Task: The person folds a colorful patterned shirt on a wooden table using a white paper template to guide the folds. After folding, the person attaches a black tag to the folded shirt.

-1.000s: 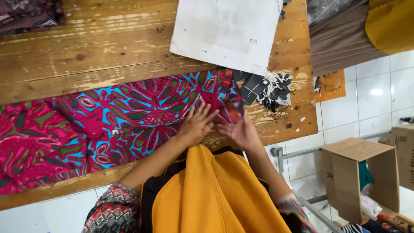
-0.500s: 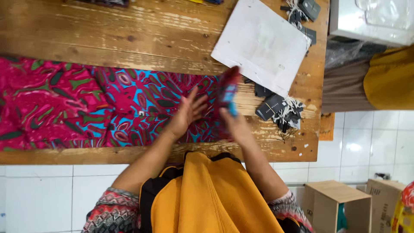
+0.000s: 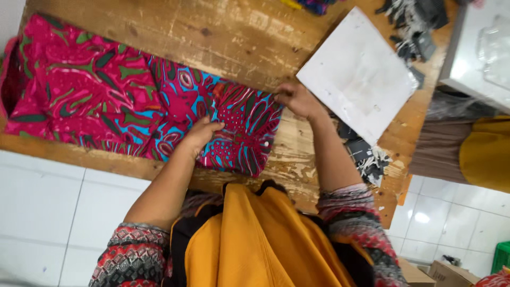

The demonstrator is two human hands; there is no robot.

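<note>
A long strip of patterned cloth (image 3: 106,106), pink, blue and green, lies across a worn wooden table (image 3: 212,37). My left hand (image 3: 201,135) rests flat on the cloth near its right end, fingers together. My right hand (image 3: 296,99) grips the cloth's upper right corner, next to a white board (image 3: 358,74). The right end of the cloth looks folded over onto itself.
Dark fabric scraps with pale threads (image 3: 366,157) lie under and beside the white board, more at the top right (image 3: 414,26). A grey box (image 3: 478,48) stands at the right edge. Brown and yellow cloth (image 3: 467,154) hangs off the table. White tiled floor (image 3: 48,196) lies below.
The view has swung left and the cloth's right end, lifted half a second ago, now lies folded flat. My right hand moved to its upper right corner; my left hand presses down.
</note>
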